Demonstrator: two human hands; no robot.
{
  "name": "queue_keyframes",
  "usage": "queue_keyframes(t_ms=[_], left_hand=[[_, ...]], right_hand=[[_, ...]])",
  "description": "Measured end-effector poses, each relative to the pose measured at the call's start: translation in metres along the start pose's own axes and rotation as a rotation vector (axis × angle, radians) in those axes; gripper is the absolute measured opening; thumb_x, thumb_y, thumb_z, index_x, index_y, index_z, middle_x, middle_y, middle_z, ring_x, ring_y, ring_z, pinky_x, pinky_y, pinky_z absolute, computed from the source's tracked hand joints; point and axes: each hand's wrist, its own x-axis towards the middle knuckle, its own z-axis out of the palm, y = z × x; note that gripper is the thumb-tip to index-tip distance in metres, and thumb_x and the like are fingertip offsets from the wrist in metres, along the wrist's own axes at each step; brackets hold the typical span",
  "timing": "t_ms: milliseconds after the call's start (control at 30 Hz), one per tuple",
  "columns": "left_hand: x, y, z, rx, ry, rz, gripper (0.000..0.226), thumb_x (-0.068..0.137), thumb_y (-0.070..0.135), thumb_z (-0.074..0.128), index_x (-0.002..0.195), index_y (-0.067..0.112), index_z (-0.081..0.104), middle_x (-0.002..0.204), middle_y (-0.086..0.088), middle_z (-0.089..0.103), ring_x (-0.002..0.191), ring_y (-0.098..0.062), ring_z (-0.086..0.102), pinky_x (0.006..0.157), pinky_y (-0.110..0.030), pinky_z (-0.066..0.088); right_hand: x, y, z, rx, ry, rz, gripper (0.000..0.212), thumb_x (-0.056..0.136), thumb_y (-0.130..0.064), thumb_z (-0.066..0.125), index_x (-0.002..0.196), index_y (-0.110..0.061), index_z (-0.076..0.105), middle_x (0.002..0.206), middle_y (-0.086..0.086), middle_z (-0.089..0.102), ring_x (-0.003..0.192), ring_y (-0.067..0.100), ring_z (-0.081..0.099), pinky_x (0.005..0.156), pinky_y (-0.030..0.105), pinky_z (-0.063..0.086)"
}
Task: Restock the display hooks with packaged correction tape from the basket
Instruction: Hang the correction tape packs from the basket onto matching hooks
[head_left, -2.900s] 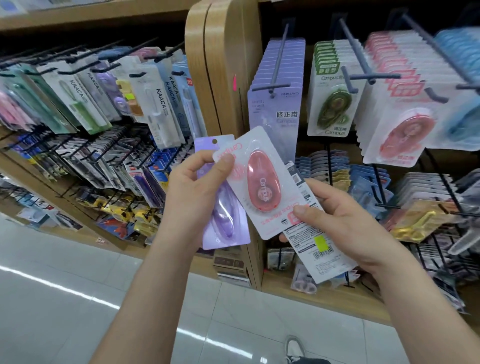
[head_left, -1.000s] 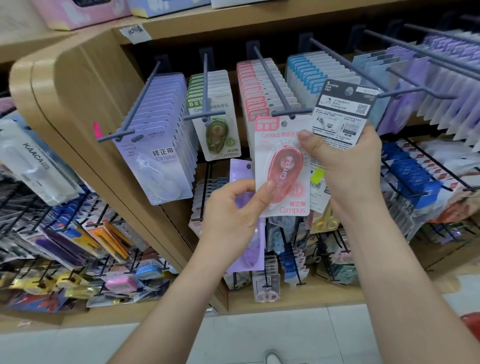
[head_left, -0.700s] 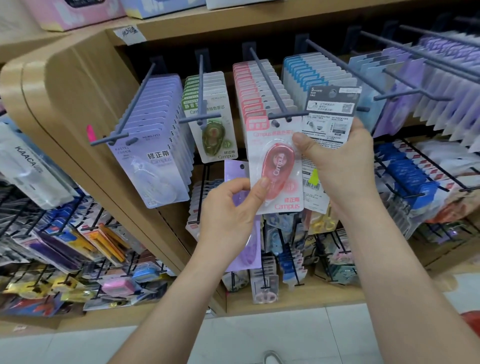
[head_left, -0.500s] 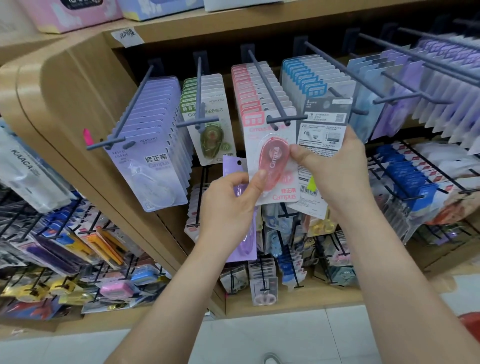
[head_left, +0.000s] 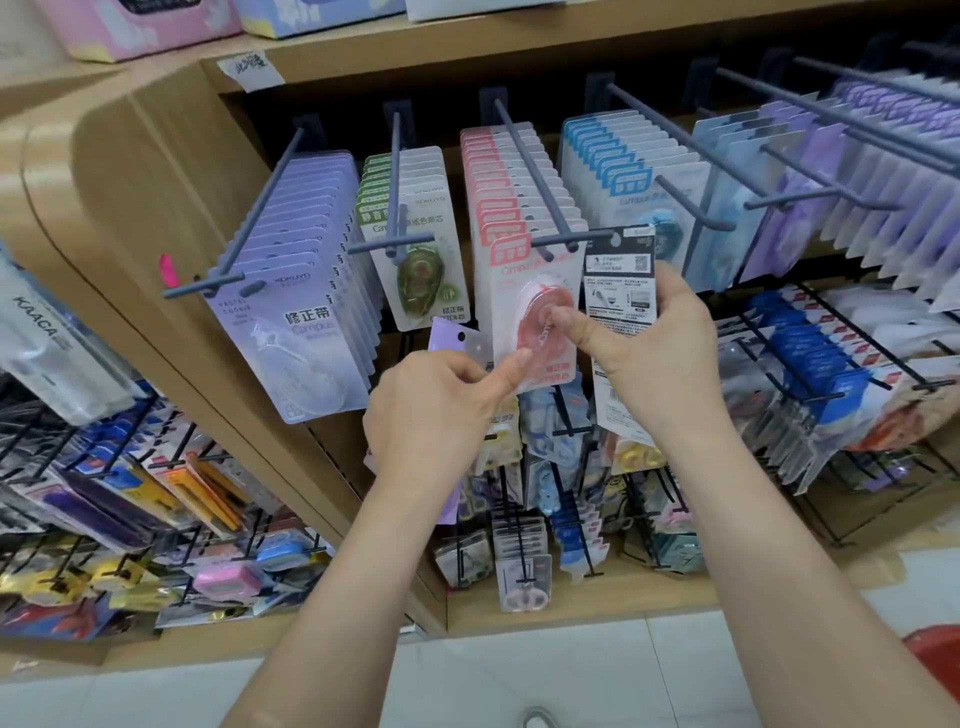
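A pink correction tape pack (head_left: 537, 317) hangs at the front tip of the pink row's hook (head_left: 530, 171). My right hand (head_left: 649, 343) presses its thumb on the pack's blister and holds a black-and-white backed pack (head_left: 621, 280) behind its fingers. My left hand (head_left: 441, 410) pinches the pink pack's lower corner with the thumb and grips a purple pack (head_left: 457, 338) in its palm. The basket is out of view.
Full rows hang on neighbouring hooks: lilac (head_left: 306, 312), green (head_left: 415, 244), blue (head_left: 623, 171) and more lilac at right. Lower wire racks (head_left: 810, 384) hold blue packs and scissors. A wooden shelf end (head_left: 130, 218) stands left. A red object (head_left: 940, 654) shows on the floor at right.
Both hands turned from the left rack to the correction tape hooks. They lifted the pink pack up and pushed it onto the tip of the pink row's hook.
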Motion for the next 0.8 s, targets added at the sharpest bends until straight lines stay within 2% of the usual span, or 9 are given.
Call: queue_keyframes(t_ms=[100, 200, 300, 367, 467, 533, 600, 700, 800], left_hand=[[0.006, -0.005, 0.005, 0.042, 0.055, 0.049, 0.070, 0.090, 0.066, 0.052, 0.046, 0.011, 0.051, 0.040, -0.001, 0.037, 0.043, -0.017, 0.038, 0.045, -0.028, 0.026], [0.007, -0.012, 0.004, -0.086, 0.054, 0.069, 0.063, 0.094, 0.057, 0.054, 0.057, 0.007, 0.065, 0.047, -0.012, 0.050, 0.043, -0.018, 0.037, 0.048, -0.030, 0.030], [-0.009, -0.016, -0.009, -0.347, -0.044, 0.021, 0.043, 0.096, 0.047, 0.057, 0.073, 0.016, 0.076, 0.044, 0.006, 0.053, 0.046, -0.005, 0.044, 0.056, -0.027, 0.034], [-0.027, -0.017, -0.022, -0.475, -0.124, 0.026, 0.031, 0.093, 0.050, 0.058, 0.076, 0.030, 0.076, 0.065, 0.023, 0.066, 0.072, 0.007, 0.060, 0.071, -0.024, 0.044], [-0.053, -0.008, -0.040, -0.593, -0.280, 0.108, 0.031, 0.075, 0.073, 0.061, 0.083, 0.046, 0.072, 0.096, 0.028, 0.071, 0.105, 0.010, 0.059, 0.093, -0.015, 0.043], [-0.062, -0.006, -0.044, -0.657, -0.287, 0.138, 0.041, 0.071, 0.073, 0.063, 0.085, 0.037, 0.075, 0.087, 0.022, 0.073, 0.090, 0.008, 0.061, 0.080, -0.011, 0.043], [-0.066, -0.009, -0.046, -0.728, -0.246, 0.117, 0.035, 0.084, 0.054, 0.067, 0.061, 0.028, 0.066, 0.057, 0.017, 0.057, 0.060, 0.004, 0.049, 0.060, -0.012, 0.036], [-0.073, -0.017, -0.049, -0.769, -0.231, 0.052, 0.052, 0.098, 0.016, 0.057, 0.052, 0.014, 0.034, 0.052, 0.006, 0.027, 0.052, -0.010, 0.024, 0.050, -0.024, 0.021], [-0.075, -0.020, -0.047, -0.932, -0.243, 0.021, 0.051, 0.096, 0.022, 0.059, 0.057, 0.002, 0.031, 0.062, -0.006, 0.027, 0.060, -0.020, 0.023, 0.058, -0.030, 0.022]], right_hand=[[-0.002, -0.003, -0.003, -0.043, 0.008, -0.010, 0.038, 0.076, -0.034, 0.084, 0.104, -0.030, 0.058, 0.090, -0.023, 0.065, 0.083, -0.016, 0.060, 0.072, 0.001, 0.043], [-0.011, -0.007, -0.009, -0.097, 0.023, 0.013, 0.029, 0.084, -0.020, 0.075, 0.106, -0.028, 0.058, 0.090, -0.022, 0.064, 0.085, -0.001, 0.062, 0.078, 0.014, 0.048], [-0.027, -0.016, -0.019, -0.060, 0.012, 0.089, 0.027, 0.086, -0.005, 0.060, 0.106, -0.024, 0.059, 0.090, -0.017, 0.065, 0.082, 0.000, 0.061, 0.067, 0.009, 0.045], [-0.045, -0.026, -0.023, -0.124, -0.039, 0.085, 0.028, 0.090, -0.004, 0.055, 0.111, -0.023, 0.057, 0.090, -0.016, 0.063, 0.073, -0.008, 0.058, 0.056, 0.007, 0.041], [-0.085, -0.041, -0.013, -0.343, -0.184, -0.095, 0.032, 0.095, -0.011, 0.051, 0.125, -0.022, 0.050, 0.087, -0.009, 0.063, 0.078, 0.015, 0.062, 0.065, 0.035, 0.044], [-0.110, -0.045, 0.003, -0.457, -0.254, -0.223, 0.040, 0.092, -0.019, 0.045, 0.132, -0.019, 0.047, 0.093, -0.002, 0.062, 0.089, 0.033, 0.062, 0.072, 0.043, 0.046], [-0.126, -0.044, 0.012, -0.533, -0.281, -0.250, 0.060, 0.083, -0.021, 0.047, 0.142, -0.016, 0.040, 0.109, 0.007, 0.059, 0.101, 0.036, 0.057, 0.079, 0.050, 0.047], [-0.146, -0.041, 0.005, -0.528, -0.330, -0.162, 0.079, 0.084, -0.033, 0.061, 0.153, -0.029, 0.022, 0.124, -0.003, 0.045, 0.117, 0.019, 0.046, 0.094, 0.041, 0.040], [-0.162, -0.041, -0.007, -0.076, -0.413, 0.165, 0.097, 0.074, -0.038, 0.081, 0.152, -0.039, 0.023, 0.139, -0.019, 0.048, 0.127, -0.004, 0.046, 0.106, 0.028, 0.040]])
